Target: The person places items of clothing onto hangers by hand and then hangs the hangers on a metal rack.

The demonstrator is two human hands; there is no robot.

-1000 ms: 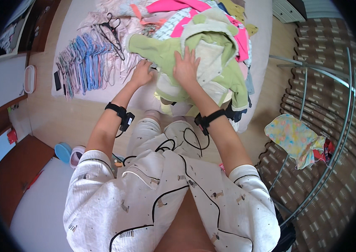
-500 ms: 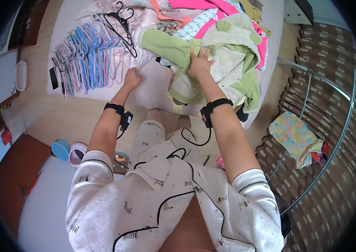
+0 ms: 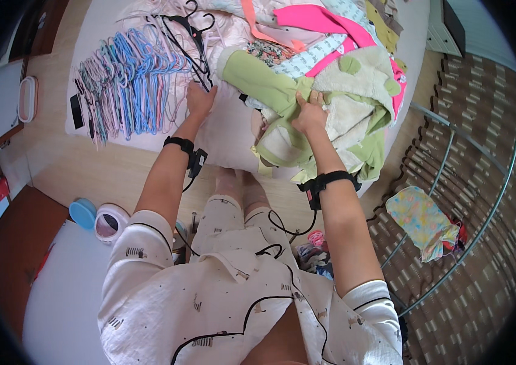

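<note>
On the bed in front of me lies a green hooded jacket point(image 3: 258, 82) with cream fleece inside and small round ears on its hood. My right hand point(image 3: 311, 112) is on the jacket's front below the hood, its fingers bent into the cloth. To the left, my left hand point(image 3: 200, 102) is closed at the lower end of a black clothes hanger point(image 3: 196, 45); the fist hides part of that end. Just beyond the left hand, a dense row of blue, pink and grey hangers point(image 3: 133, 88) covers the bed's left side.
More clothes, among them a bright pink garment point(image 3: 337, 21), are heaped behind the jacket. A metal rack point(image 3: 483, 222) stands at the right, with a patterned yellow garment point(image 3: 416, 213) on it. A blue basin point(image 3: 82, 214) and a white basket point(image 3: 112, 222) sit on the floor at left.
My left hand has moved forward to the black hanger's lower end. The right hand stays on the jacket, its fingers drawn in more. The view has shifted slightly.
</note>
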